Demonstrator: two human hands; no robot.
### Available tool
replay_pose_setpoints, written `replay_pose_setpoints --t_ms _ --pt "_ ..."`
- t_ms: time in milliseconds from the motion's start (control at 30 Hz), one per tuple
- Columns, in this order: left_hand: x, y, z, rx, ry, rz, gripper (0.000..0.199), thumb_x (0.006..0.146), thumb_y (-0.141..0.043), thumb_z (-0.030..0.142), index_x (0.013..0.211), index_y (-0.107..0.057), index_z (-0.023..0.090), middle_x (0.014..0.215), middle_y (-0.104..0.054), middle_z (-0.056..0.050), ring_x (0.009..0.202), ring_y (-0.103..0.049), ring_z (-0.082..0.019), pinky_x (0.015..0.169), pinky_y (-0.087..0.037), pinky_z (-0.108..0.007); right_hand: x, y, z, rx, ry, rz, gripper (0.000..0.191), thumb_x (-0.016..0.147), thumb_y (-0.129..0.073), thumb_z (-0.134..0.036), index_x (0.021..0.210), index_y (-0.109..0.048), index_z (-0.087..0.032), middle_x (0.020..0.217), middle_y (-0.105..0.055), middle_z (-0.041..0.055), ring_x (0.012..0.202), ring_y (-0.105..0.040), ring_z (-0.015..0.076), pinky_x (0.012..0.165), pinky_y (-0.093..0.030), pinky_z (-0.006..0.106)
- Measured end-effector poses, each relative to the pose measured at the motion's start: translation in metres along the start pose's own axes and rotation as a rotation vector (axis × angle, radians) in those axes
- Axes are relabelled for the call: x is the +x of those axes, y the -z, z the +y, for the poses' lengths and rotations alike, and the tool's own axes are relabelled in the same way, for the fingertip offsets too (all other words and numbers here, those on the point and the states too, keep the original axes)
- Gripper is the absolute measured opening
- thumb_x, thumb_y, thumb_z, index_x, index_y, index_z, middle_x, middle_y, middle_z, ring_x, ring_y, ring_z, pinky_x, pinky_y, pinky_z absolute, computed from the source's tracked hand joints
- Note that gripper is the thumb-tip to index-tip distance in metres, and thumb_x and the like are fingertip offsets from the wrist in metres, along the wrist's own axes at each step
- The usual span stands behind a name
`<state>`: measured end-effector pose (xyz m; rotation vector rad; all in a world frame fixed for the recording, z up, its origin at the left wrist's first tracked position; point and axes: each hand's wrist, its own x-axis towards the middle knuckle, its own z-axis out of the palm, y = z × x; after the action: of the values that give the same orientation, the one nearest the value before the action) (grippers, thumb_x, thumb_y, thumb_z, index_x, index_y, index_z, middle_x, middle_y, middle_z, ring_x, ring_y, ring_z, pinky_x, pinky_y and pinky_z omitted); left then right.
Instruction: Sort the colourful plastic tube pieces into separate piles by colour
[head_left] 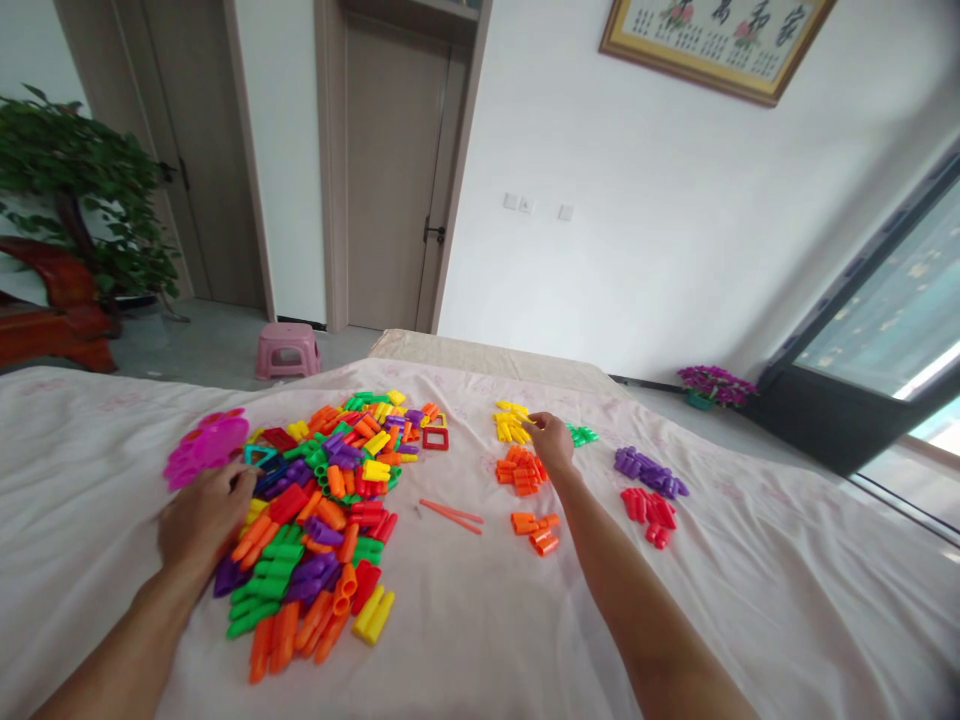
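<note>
A large mixed pile of plastic pieces (330,500) in orange, green, purple, red and yellow lies on the left of the cloth. My left hand (206,508) is at the pile's left edge, fingers bent; what they hold, if anything, is hidden. Over the small yellow group (511,424) is my right hand (551,440), its fingers pinched on a yellow piece (528,420). Below that group lie orange pieces (519,470) and a second orange cluster (536,530). Green pieces (582,435) sit just right of my right hand, with purple pieces (649,472) and red pieces (649,513) farther right.
A magenta plastic piece (208,447) lies beyond my left hand. Thin orange sticks (451,516) rest mid-cloth, and a red square frame (436,439) sits by the pile. Past the cloth (465,620) stand a pink stool (287,350) and purple flowers (716,386).
</note>
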<state>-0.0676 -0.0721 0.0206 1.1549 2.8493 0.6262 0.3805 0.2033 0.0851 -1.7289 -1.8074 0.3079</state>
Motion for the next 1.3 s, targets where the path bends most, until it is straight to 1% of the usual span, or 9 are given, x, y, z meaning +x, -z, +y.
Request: replay_pose_setpoints --t_ms 100,200,367,500,667,800,900,1033,1300 --pt "0.000 0.001 0.001 -0.004 0.002 -0.014 0.055 0.096 -0.025 0.051 0.119 -0.067 0.024 0.124 -0.066 -0.012 0.104 -0.062 -0.029 0.087 -0.045 -0.039 0.016 0.001 0.016 -0.076 -0.067 -0.018 0.036 0.084 -0.059 -0.038 0.112 -0.075 -0.021 0.107 -0.075 0.0092 0.097 -0.069 0.0255 0.074 -0.048 0.030" --pt "-0.001 0.002 0.002 -0.003 0.009 -0.015 0.057 0.096 -0.024 0.052 0.120 -0.067 0.024 0.123 -0.066 -0.013 0.104 -0.063 -0.030 0.086 -0.045 -0.041 0.023 -0.002 0.027 -0.094 -0.089 -0.024 0.037 0.081 -0.058 -0.031 0.112 -0.076 -0.021 0.111 -0.074 0.0114 0.098 -0.069 0.0266 0.075 -0.049 0.031" --pt "0.000 0.000 0.001 -0.005 -0.004 0.001 0.056 0.096 -0.023 0.050 0.117 -0.067 0.022 0.121 -0.066 -0.014 0.103 -0.063 -0.030 0.086 -0.045 -0.041 0.020 -0.004 0.026 -0.091 -0.070 -0.002 0.039 0.081 -0.055 -0.024 0.114 -0.075 -0.024 0.113 -0.075 0.0079 0.103 -0.069 0.0247 0.077 -0.050 0.029" --pt "0.002 -0.002 -0.002 -0.023 -0.024 0.007 0.053 0.097 -0.025 0.047 0.115 -0.068 0.022 0.122 -0.066 -0.014 0.106 -0.062 -0.029 0.088 -0.044 -0.039 0.000 -0.013 -0.002 -0.052 0.058 -0.013 0.035 0.086 -0.053 -0.025 0.114 -0.074 -0.027 0.113 -0.075 0.0044 0.104 -0.068 0.0225 0.081 -0.048 0.029" --pt "0.001 -0.001 -0.001 -0.012 -0.014 0.021 0.054 0.097 -0.024 0.048 0.114 -0.069 0.023 0.120 -0.067 -0.013 0.105 -0.062 -0.030 0.085 -0.044 -0.039 -0.054 -0.044 -0.057 0.108 0.402 -0.259 0.023 0.088 -0.057 -0.027 0.103 -0.076 -0.026 0.102 -0.076 0.0015 0.094 -0.068 0.0193 0.080 -0.047 0.027" --pt "0.000 0.000 0.002 -0.021 -0.012 0.030 0.053 0.096 -0.024 0.047 0.112 -0.069 0.024 0.120 -0.067 -0.012 0.106 -0.062 -0.029 0.084 -0.045 -0.038 -0.095 -0.068 -0.093 0.115 0.556 -0.367 0.021 0.089 -0.060 -0.028 0.103 -0.076 -0.026 0.105 -0.074 0.0020 0.094 -0.066 0.0186 0.080 -0.046 0.026" --pt "-0.001 0.000 0.002 -0.024 -0.014 0.031 0.052 0.096 -0.025 0.047 0.112 -0.069 0.024 0.119 -0.068 -0.012 0.107 -0.062 -0.029 0.085 -0.045 -0.038 -0.110 -0.081 -0.112 0.041 0.579 -0.393 0.022 0.089 -0.061 -0.029 0.105 -0.075 -0.025 0.106 -0.072 0.0042 0.097 -0.064 0.0190 0.079 -0.045 0.026" --pt "-0.001 0.001 0.001 -0.024 -0.012 0.030 0.053 0.096 -0.025 0.047 0.112 -0.069 0.024 0.118 -0.068 -0.012 0.106 -0.062 -0.029 0.084 -0.044 -0.038 -0.113 -0.093 -0.127 -0.098 0.587 -0.392 0.019 0.090 -0.062 -0.032 0.100 -0.075 -0.023 0.104 -0.069 0.0055 0.100 -0.061 0.0205 0.078 -0.044 0.026" --pt "-0.002 0.001 0.002 -0.039 -0.021 0.043 0.053 0.096 -0.025 0.047 0.111 -0.070 0.022 0.118 -0.068 -0.013 0.104 -0.063 -0.030 0.083 -0.044 -0.039 -0.110 -0.096 -0.131 -0.264 0.606 -0.386 0.018 0.094 -0.061 -0.034 0.098 -0.072 -0.020 0.107 -0.068 0.0076 0.102 -0.060 0.0200 0.079 -0.042 0.026"
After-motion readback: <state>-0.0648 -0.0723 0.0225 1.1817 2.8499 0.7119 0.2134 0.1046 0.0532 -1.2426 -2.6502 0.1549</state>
